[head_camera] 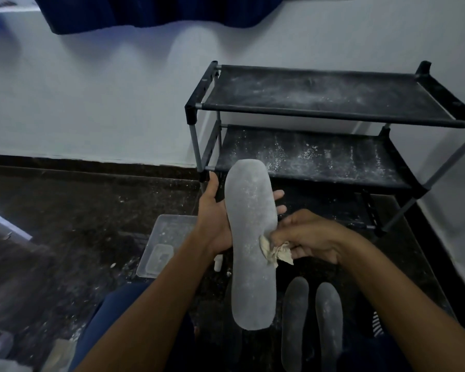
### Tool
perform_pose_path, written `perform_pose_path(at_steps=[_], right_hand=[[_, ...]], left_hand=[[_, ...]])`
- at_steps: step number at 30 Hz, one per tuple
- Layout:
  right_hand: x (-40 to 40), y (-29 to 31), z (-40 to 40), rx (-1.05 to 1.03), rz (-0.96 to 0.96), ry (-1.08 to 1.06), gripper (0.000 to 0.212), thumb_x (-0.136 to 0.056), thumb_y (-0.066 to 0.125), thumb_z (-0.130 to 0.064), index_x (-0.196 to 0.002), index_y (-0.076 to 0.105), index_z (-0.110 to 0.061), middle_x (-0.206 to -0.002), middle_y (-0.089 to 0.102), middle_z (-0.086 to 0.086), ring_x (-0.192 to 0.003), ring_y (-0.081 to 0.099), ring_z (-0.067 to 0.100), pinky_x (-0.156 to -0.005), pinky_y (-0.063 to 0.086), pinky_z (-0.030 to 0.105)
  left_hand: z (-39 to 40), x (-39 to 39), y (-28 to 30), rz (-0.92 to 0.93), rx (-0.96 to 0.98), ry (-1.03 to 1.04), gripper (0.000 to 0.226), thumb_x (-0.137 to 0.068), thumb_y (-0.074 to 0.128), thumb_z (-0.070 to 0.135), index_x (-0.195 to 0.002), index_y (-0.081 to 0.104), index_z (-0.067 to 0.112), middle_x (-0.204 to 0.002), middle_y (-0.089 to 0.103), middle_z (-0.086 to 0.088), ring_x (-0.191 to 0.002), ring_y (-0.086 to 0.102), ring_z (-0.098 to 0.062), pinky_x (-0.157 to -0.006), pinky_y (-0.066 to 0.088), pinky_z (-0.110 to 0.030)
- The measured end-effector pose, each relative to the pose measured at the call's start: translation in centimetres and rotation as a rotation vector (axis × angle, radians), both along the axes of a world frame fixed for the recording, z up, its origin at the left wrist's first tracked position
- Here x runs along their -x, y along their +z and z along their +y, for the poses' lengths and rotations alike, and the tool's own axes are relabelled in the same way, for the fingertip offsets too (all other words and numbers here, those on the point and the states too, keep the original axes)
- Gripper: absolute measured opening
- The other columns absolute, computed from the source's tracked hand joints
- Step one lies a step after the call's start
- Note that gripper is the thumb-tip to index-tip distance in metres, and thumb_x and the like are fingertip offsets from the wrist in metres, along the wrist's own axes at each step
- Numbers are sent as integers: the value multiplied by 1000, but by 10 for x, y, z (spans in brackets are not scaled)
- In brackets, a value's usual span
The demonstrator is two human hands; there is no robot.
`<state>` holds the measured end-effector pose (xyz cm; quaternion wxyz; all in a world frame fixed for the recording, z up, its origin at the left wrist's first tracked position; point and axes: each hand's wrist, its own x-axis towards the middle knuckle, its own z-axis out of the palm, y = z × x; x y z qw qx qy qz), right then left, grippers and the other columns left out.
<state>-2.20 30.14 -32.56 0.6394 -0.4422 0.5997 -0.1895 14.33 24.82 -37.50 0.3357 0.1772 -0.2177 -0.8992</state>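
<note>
i saw left hand (215, 218) hold insole (253, 264) by middle, right hand (309, 237) pinched cloth (275, 253). insole seemed light, bendy.

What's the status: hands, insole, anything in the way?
Left hand grips the grey insole. Right hand pinches a small cloth against its right edge. Nothing in the way; two dark insoles lie on the floor nearby.
</note>
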Motion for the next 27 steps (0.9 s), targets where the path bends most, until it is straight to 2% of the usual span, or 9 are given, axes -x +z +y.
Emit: perform_pose_path(at_steps=[2,6,9,12,15,17,19,22,27], right_hand=[[-3,-2,-1,-16,4,-3,16,-73,64,1,-89,65,-1,-76,68,5,-68,64,10,-59,52,21],[-2,3,-2,6,50,17,17,-74,66,1,-91,67,-1,-72,68,2,-64,64,7,-57,51,20],[8,15,-3,120,157,-77,15,-73,69,1,-88,69,-1,-68,68,3,-58,64,6,-49,48,16],[19,17,-5,436,324,-358,7,-76,69,-6,-83,71,-8,-69,69,3,-55,62,4,-44,45,10],[13,15,-8,839,370,-489,17,-81,64,-6,-93,71,-16,-77,67,-8,-64,61,-3,-55,48,7],[4,13,-11,1033,410,-422,20,-83,61,-4,-98,71,-13,-84,67,-9,-71,61,-1,-65,49,8],[-4,3,-15,1184,554,-315,20,-82,60,-1,-97,71,-8,-88,68,-2,-78,61,6,-74,47,11],[-11,-14,-20,1217,665,-202,22,-81,58,2,-97,71,-6,-95,69,8,-89,63,18,-85,50,26],[-27,-21,-11,1236,622,-112,20,-79,61,3,-91,73,-7,-94,69,10,-91,62,22,-82,51,29]], left_hand=[[-1,-2,0,20,-16,-42,96,-79,24,82,-144,37,13,-148,32,-28,-134,31,-49,-112,22,-57],[3,-2,5,-17,-41,62,90,-84,22,77,-129,57,7,-126,57,-28,-111,57,-48,-97,41,-59],[3,-1,7,-94,-53,154,86,-85,17,76,-122,56,10,-118,63,-25,-101,64,-43,-92,46,-56],[6,4,4,-63,-71,145,85,-85,16,76,-129,51,13,-124,59,-25,-105,62,-43,-89,45,-61],[11,15,-5,-69,-91,53,88,-84,20,77,-136,47,12,-130,55,-24,-113,56,-45,-94,40,-65],[14,24,-6,-83,-97,-21,93,-81,22,80,-134,52,10,-133,53,-25,-120,51,-47,-101,30,-68],[19,30,-3,-120,-95,-39,94,-81,19,81,-123,63,10,-128,57,-24,-114,57,-45,-100,32,-67],[23,36,-1,-181,-89,22,86,-88,16,73,-110,68,8,-111,68,-20,-96,68,-36,-80,54,-54],[19,35,-7,-300,-70,115,77,-91,19,67,-117,61,8,-100,71,-16,-92,70,-26,-72,57,-35]])
